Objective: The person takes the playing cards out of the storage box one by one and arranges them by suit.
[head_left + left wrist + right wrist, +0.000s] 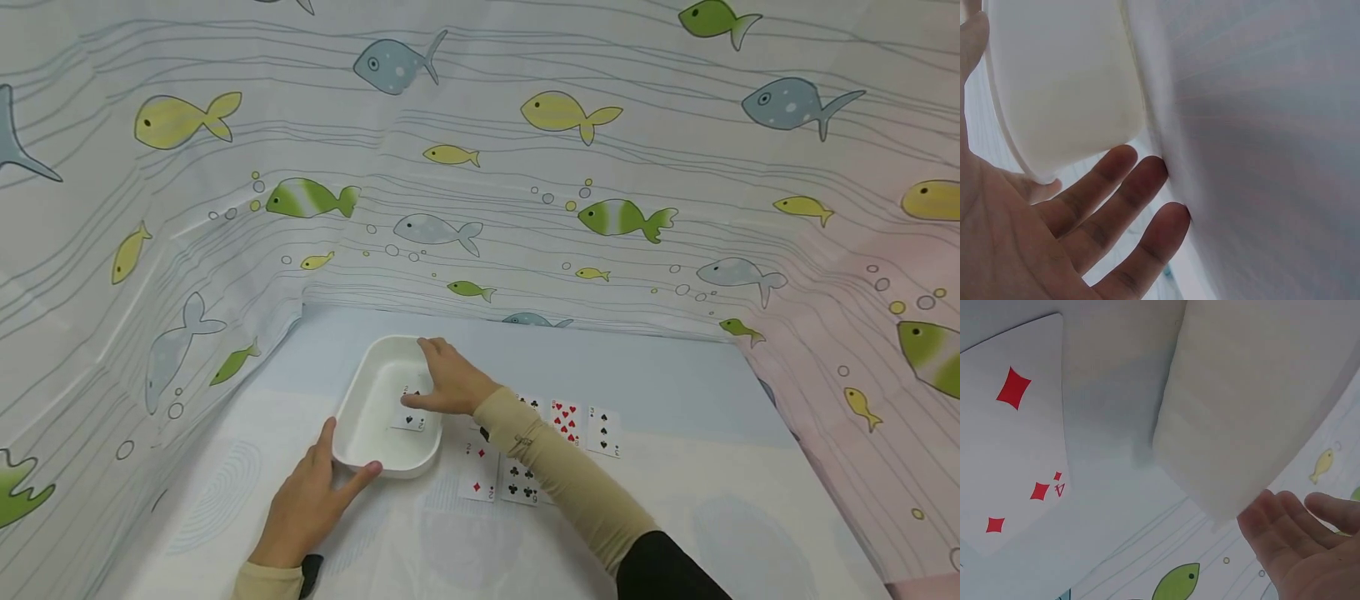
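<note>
A white plastic tub (pixel 360 417) stands on the table, with a black-suited playing card (pixel 408 421) lying inside it. My left hand (pixel 303 500) is at its near left corner, thumb on the near rim and index finger along the left rim; the other fingers (pixel 1141 187) spread below the rim in the left wrist view. Across the far right side reaches my right hand (pixel 453 383), fingertips at the rim and thumb extended over the card. The right wrist view shows these fingers (pixel 1272 519) touching the tub's edge (pixel 1241 456).
Several face-up playing cards lie right of the tub, including a two of diamonds (pixel 478 475), a red hearts card (pixel 566 421) and a three of spades (pixel 603 432). My right forearm hides some of them. Fish-patterned sheeting (pixel 525 192) walls in the table (pixel 675 375).
</note>
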Motion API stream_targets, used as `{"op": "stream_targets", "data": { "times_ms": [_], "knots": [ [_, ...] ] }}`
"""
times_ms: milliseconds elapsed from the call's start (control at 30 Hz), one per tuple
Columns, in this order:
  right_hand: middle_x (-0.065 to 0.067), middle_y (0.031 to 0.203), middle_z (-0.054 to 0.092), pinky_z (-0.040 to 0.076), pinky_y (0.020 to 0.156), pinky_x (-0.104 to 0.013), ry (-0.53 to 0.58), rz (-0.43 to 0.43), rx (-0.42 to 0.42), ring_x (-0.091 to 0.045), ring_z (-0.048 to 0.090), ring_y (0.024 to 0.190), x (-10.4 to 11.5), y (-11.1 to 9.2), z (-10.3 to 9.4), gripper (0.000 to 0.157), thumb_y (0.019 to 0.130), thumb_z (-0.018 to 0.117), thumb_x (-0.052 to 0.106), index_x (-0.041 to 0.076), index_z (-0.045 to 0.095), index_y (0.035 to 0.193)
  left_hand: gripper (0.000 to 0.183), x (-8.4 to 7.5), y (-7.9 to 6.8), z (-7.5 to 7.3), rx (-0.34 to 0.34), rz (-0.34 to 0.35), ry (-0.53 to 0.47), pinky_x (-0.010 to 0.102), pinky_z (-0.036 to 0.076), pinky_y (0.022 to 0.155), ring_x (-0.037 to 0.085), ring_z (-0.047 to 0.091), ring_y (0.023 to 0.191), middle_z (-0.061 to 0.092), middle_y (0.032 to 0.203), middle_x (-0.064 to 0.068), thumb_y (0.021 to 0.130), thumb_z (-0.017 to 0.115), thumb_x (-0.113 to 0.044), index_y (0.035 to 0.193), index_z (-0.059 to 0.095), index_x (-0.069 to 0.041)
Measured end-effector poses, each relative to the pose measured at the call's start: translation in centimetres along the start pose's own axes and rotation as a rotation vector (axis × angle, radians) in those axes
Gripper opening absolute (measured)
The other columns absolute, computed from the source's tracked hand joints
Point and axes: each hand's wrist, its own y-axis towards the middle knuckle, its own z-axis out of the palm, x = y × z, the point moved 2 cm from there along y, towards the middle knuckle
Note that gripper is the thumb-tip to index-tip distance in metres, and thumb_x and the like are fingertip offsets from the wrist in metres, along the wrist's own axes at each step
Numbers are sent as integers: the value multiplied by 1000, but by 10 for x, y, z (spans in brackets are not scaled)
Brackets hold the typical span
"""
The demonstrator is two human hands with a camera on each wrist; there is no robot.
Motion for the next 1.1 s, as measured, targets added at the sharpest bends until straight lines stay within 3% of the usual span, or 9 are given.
{"op": "stream_targets", "data": {
  "times_ms": [133, 267, 467, 800, 1100],
  "knots": [
    [-18, 156, 38, 40, 111, -36, -67, 15, 48, -28, 45, 139, 1, 5, 11, 105, 83, 75, 60, 5, 27, 159, 109, -2, 0, -1, 9, -2, 0, 66, 41, 97, 52, 47, 130, 43, 145, 34, 92, 57, -71, 161, 10, -1],
    [-14, 151, 46, 43, 108, -36, -207, 30, 107, -26, 53, 131, 3, 11, 23, 105, 81, 75, 64, 7, 31, 157, 109, -4, -1, -2, 17, -5, 0, 67, 41, 98, 53, 46, 131, 43, 146, 35, 92, 58, -70, 161, 10, -1],
    [-8, 147, 53, 39, 111, -40, -388, 29, 188, -22, 51, 134, 8, 18, 38, 103, 79, 73, 69, 10, 37, 156, 108, -5, -2, -3, 17, -4, 0, 67, 41, 97, 53, 46, 131, 43, 146, 35, 93, 59, -68, 161, 10, -1],
    [-7, 139, 57, 39, 109, -42, -526, 70, 249, -23, 55, 126, 15, 14, 43, 103, 75, 74, 72, 14, 41, 154, 108, -4, 0, -1, 4, -2, 5, 67, 41, 97, 53, 46, 130, 43, 146, 35, 92, 59, -68, 161, 11, 0],
    [-4, 132, 61, 42, 103, -39, -523, 55, 227, -20, 58, 119, 15, 14, 45, 94, 76, 75, 70, 16, 50, 148, 108, -3, -1, -1, -5, 8, 3, 67, 41, 97, 53, 46, 131, 43, 146, 35, 92, 60, -67, 161, 12, 1]
  ]
}}
